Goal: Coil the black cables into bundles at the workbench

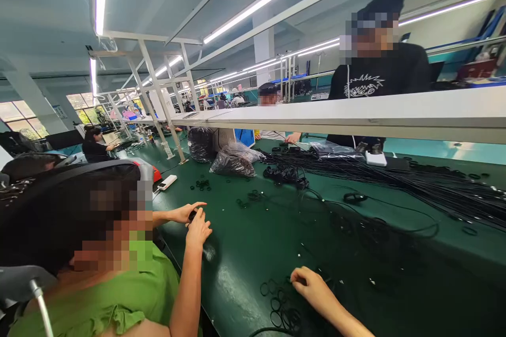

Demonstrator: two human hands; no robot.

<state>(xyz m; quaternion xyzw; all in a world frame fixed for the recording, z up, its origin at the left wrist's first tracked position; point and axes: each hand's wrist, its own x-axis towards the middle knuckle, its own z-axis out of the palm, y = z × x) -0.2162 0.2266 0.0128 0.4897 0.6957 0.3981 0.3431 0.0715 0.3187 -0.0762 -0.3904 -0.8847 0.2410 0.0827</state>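
Note:
Low in the head view, my right hand (312,288) reaches in from the bottom right over the green table. Its fingers are curled and pressed toward the thumb; whatever they hold, if anything, is too small or hidden to make out. Just left of and below it lie several thin black rings (276,304), some of them overlapping. A black cable (272,330) curves along the bottom edge near these rings. My left hand is out of view.
At left, a co-worker in a green top (158,274) handles a small dark item (192,216). Long black cables (356,168) cover the far right of the table (245,253). Plastic bags (235,160) stand under a white shelf (316,113). Another person (379,68) stands behind it.

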